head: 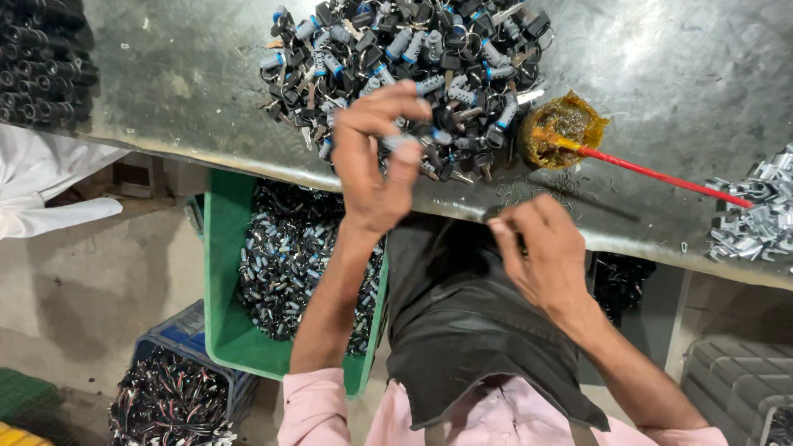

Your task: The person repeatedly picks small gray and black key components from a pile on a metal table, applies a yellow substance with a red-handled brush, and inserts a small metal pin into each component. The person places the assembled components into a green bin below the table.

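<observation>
A small silver lock cylinder [395, 142] is pinched between the thumb and fingers of the left hand [376, 157], so the left grip is clenched on it. The cylinder sits at the near edge of a large pile of lock cylinders with keys [409, 70], just above the front edge of the grey metal worktop [677, 74].

The right hand [541, 252] hovers over the worktop's front edge, apart from the left hand. Its fingers are curled inward with the tips drawn together on a small dark part [496, 216]; the part is too small to identify, and whether this grip is fully clenched on it cannot be told.

Just beyond the right hand stands a small round tub of amber grease [562, 128], with a red-handled brush [652, 173] resting in it and pointing toward the right. At the right edge of the worktop lies a heap of small bright metal pieces [760, 219]. At the far left corner lies a stack of dark cylindrical parts [41, 62].

Below the worktop, a green crate [223, 272] holds more cylinders. A blue crate [178, 330] of wired parts stands beside it on the floor. A dark apron [471, 322] covers the person's lap.
</observation>
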The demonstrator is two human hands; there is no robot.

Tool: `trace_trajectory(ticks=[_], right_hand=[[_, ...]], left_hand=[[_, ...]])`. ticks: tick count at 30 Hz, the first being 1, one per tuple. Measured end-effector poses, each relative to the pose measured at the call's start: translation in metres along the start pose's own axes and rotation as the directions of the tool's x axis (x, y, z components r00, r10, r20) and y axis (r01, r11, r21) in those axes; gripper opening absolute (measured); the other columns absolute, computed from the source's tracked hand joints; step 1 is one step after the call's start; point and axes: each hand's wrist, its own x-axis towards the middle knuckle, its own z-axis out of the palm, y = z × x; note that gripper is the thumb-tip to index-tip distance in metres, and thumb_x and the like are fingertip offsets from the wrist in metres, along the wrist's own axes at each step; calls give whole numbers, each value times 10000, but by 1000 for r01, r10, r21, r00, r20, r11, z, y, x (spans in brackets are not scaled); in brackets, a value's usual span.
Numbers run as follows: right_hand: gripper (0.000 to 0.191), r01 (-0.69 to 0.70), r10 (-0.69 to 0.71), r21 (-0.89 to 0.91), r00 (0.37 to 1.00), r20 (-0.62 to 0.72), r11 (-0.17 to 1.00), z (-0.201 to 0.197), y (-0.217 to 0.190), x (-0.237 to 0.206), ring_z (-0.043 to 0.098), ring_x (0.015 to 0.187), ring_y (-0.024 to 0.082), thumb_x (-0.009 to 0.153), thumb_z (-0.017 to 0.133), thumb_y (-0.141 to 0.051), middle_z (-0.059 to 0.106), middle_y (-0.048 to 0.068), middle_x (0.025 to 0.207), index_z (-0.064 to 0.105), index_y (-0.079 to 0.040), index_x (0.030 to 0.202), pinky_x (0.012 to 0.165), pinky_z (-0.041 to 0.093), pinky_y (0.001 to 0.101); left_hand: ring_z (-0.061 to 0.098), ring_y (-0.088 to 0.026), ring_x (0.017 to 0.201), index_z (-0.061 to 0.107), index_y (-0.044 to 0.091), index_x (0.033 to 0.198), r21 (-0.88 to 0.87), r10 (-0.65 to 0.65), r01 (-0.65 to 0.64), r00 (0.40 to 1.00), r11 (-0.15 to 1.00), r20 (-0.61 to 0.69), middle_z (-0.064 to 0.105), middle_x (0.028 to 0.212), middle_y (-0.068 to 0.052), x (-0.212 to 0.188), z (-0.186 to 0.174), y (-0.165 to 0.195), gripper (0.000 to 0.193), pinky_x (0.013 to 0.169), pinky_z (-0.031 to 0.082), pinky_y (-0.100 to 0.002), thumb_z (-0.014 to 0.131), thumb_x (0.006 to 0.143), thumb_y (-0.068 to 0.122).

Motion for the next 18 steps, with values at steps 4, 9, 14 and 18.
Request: trace_trajectory(ticks=[4,9,14,18], right_hand=[[98,-167,171,180,985,-10,969,-13,-2,-2,586,784,194,979,704,-46,588,112,956,628,-12,1030,715,478,303],[141,-108,185,532,978,-94,840,-21,-17,0,632,844,125,915,767,69,653,104,998,665,7,992,703,501,231],[142,-154,247,723,969,-23,673,-24,-33,4,699,869,140,889,733,135,654,119,1043,663,52,980,708,629,242],[139,-186,266,646,963,-28,741,-29,-41,5,702,889,148,893,746,130,663,129,1044,670,66,991,760,618,246]], left_hand=[[535,-100,784,562,29,1234,-262,-428,380,889,887,-160,535,874,9,-12,5,17,206,908,575,-338,602,1134,204],[565,-117,911,534,29,1323,-447,-760,732,631,514,158,585,999,-33,-77,33,46,248,878,502,-309,557,1115,162],[558,-105,912,528,54,1311,-744,-823,641,517,190,235,586,1022,-18,-113,56,42,255,858,521,-319,586,1103,191],[546,-87,922,540,56,1304,-685,-824,688,517,239,231,582,1044,-4,-119,54,41,250,838,521,-304,591,1103,196]])
